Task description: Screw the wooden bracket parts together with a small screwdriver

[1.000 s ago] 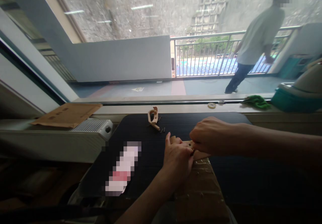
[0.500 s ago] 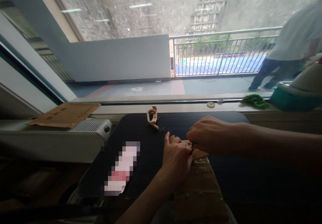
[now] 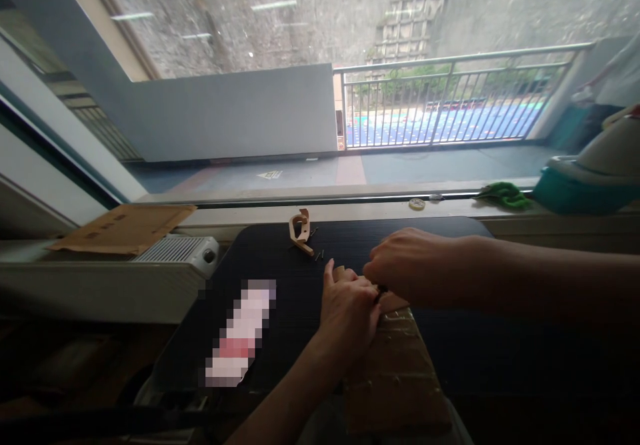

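My left hand is closed around a light wooden piece at the far end of a brown, tape-covered box. One digit sticks up at the hand's far left. Right beside it, my right hand is closed in a fist over the wooden piece; whatever its fingers hold is hidden. Between the hands a small dark part shows, too little to name. Farther back on the table lies a curved wooden assembly with several small screws near it.
The black table carries a blurred pink-and-white item at left. Beyond it, the window sill holds a tape roll, a green cloth and a teal bucket. A cardboard sheet rests on the radiator. A person stands outside.
Both hands stay at the wooden piece; the right fist has turned slightly and covers more of it. The person outside has moved right. The view has shifted a little.
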Tool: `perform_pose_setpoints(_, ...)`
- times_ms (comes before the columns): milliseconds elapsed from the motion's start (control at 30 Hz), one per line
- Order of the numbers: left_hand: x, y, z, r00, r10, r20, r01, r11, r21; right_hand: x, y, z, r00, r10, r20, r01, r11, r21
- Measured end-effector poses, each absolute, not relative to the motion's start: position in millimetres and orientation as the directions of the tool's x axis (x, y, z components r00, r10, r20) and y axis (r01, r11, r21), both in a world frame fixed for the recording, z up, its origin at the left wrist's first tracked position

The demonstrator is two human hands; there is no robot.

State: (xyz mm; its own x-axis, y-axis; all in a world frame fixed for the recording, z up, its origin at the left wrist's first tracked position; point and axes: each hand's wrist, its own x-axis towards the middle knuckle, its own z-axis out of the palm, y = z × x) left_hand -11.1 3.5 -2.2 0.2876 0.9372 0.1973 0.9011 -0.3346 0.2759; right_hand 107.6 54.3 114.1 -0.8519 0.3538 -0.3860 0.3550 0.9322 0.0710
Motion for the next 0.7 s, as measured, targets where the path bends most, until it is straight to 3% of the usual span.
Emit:
perform_pose_setpoints(133, -11.1, 3.7, -0.4, 0.300, 0.938, 0.175, 0.888, -0.341, 0.307, 109.7, 56.8, 109.2, -0.834, 0.395, -0.386, 0.429, 0.903, -0.001)
perform_pose_setpoints(300, -11.7, 3.9, 2.2, 0.314, 0.939, 0.140, 0.884, -0.343, 0.318, 112.2, 50.6, 113.9, -0.774, 0.501, -0.386, 0.523, 0.850, 0.054)
perform_pose_setpoints(533, -11.7, 3.1, -1.0, 0.301, 0.935, 0.186, 0.901, -0.343, 0.266, 107.5, 45.0, 119.9, -0.810, 0.418, -0.411, 0.389, 0.908, 0.157)
perform_pose_setpoints(700, -11.7, 3.6, -0.7, 0.311, 0.936, 0.164, 0.891, -0.347, 0.292, 109.8, 49.3, 109.2, -0.841, 0.400, -0.365, 0.370, 0.917, 0.152)
